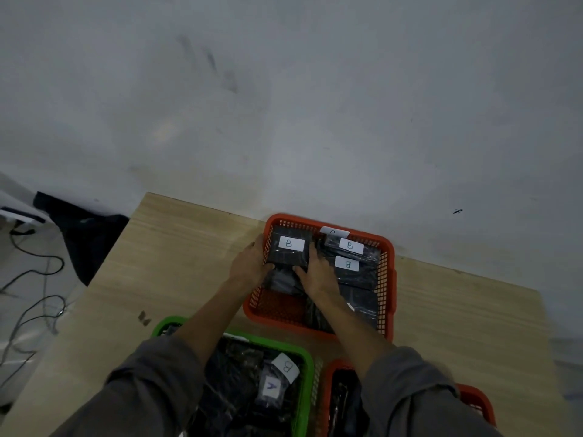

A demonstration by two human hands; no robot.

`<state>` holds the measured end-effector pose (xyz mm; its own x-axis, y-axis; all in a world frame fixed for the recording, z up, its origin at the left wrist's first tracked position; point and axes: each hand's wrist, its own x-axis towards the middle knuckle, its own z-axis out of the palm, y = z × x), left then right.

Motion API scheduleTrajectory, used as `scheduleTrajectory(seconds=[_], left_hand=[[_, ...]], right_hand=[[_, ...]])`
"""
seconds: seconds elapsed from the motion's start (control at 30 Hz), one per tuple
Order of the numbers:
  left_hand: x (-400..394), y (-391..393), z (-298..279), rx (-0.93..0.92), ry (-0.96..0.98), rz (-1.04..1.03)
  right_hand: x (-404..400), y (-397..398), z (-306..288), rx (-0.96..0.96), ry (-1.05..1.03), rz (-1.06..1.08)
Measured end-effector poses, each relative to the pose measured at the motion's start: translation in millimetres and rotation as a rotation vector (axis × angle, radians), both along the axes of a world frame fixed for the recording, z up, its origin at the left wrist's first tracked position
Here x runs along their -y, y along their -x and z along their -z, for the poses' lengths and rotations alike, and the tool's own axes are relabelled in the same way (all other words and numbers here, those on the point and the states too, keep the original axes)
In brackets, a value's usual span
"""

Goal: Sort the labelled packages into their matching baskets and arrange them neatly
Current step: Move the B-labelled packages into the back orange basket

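Observation:
An orange basket [389, 279] at the far side of the wooden table holds several black packages with white "B" labels. My left hand [249, 263] and my right hand [318, 272] grip one such B package [290, 250] by its left and right sides, in the basket's far-left corner. Two more B packages [349, 247] [347, 266] lie to its right. Close to me, a green basket [304, 373] holds black packages, one labelled "A" [272, 387] and one labelled "B" [286, 367]. My forearms hide parts of both baskets.
A second orange basket [479, 402] sits at the near right, mostly hidden by my right sleeve. The table [176, 247] stands against a grey wall. Cables [38, 279] and a dark cloth [82, 228] lie on the floor to the left.

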<state>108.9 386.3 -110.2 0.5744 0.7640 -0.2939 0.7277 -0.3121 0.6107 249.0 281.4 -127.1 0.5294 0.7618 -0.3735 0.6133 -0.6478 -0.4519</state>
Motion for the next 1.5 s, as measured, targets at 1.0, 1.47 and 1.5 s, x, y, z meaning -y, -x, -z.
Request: scheduleTrajectory(seconds=[1.0,1.47,1.5], left_hand=[[110,-16,-26,0.113,-0.243,0.281],[320,16,-17,0.176,-0.041,0.325],[333,20,-15,0.152,-0.030,0.326]], right_hand=[[107,-29,-64,0.096,-0.073,-0.079],[324,-26,-64,-0.082,-0.162,0.080],[337,-22,-61,-0.102,-0.156,0.086]])
